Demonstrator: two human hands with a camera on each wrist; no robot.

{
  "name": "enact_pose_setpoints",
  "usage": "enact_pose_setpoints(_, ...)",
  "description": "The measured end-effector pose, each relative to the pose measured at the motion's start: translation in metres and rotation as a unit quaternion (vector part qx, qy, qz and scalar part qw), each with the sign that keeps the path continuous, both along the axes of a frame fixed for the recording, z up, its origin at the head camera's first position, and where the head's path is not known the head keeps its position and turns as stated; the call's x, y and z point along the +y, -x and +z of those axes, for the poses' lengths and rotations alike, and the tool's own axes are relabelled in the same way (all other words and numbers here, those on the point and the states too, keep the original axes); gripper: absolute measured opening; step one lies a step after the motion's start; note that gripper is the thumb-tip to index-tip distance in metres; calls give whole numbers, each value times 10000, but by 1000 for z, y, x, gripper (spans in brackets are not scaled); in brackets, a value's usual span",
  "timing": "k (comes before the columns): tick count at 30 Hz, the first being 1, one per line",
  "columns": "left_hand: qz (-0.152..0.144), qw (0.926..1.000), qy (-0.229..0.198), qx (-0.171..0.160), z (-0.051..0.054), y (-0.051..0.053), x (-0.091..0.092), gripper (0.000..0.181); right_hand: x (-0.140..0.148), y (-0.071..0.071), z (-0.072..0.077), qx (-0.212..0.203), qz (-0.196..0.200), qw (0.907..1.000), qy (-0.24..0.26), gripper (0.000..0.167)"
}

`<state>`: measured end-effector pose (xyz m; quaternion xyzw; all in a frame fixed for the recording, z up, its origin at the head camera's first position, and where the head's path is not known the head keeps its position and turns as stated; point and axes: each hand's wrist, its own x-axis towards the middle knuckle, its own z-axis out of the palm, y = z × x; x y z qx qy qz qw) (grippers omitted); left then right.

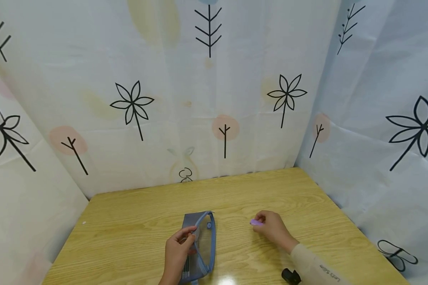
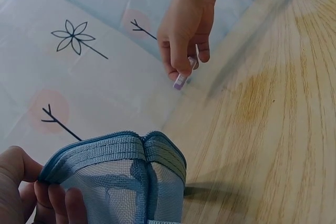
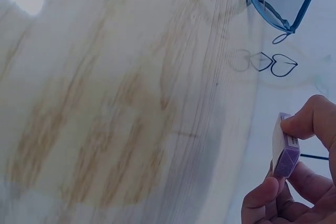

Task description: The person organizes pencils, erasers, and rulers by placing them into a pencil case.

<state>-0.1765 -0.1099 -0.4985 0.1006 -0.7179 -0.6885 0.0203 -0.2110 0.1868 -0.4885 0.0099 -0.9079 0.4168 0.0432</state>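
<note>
My left hand (image 1: 177,250) pinches the rim of a blue mesh pencil case (image 1: 205,247) between thumb and fingers. The case stands on the table with its zipped mouth parted, and something dark and striped shows dimly low in its side. In the left wrist view the mesh wall of the pencil case (image 2: 113,182) fills the bottom. To the right, apart from the case, my right hand (image 1: 274,228) holds a small purple-and-white eraser (image 1: 256,222) above the table. Thumb and fingers grip the eraser (image 3: 286,150) by its sides in the right wrist view, purple end showing.
The wood-grain table (image 1: 135,229) is bounded by white patterned cloth (image 1: 171,99) at the back and both sides. A black object (image 1: 290,276) shows by the right sleeve at the lower edge. A tiny pale speck (image 1: 84,223) lies at the table's left.
</note>
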Motion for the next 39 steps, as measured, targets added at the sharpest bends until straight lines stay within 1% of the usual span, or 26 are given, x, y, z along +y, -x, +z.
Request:
enact_pose_setpoints(9, 29, 10000, 16, 10, 0, 0, 1, 28, -10, 0, -2, -86, 173, 9997, 132, 17)
enact_pose_setpoints(15, 32, 10000, 9, 3, 1, -1, 1, 28, -16, 0, -3, 104, 288, 9995, 106, 17)
enact_pose_setpoints(22, 67, 10000, 12, 0, 1, -1, 2, 27, -27, -1, -2, 241, 558, 9981, 104, 19)
enact_pose_setpoints(25, 71, 10000, 13, 36, 1, -1, 2, 27, -31, 0, -4, 300, 670, 9973, 37, 19)
enact_pose_setpoints(31, 97, 9999, 9, 75, 0, 0, 2, 27, -42, 3, -7, 308, 859, 9957, 126, 20)
enact_pose_setpoints(34, 104, 9999, 18, 78, 0, 0, 2, 27, -47, 2, -5, 283, 963, 9948, 185, 20)
enact_pose_setpoints(39, 98, 9999, 6, 84, -1, 0, 2, 27, -56, 1, -2, 363, 1092, 9932, 175, 20)
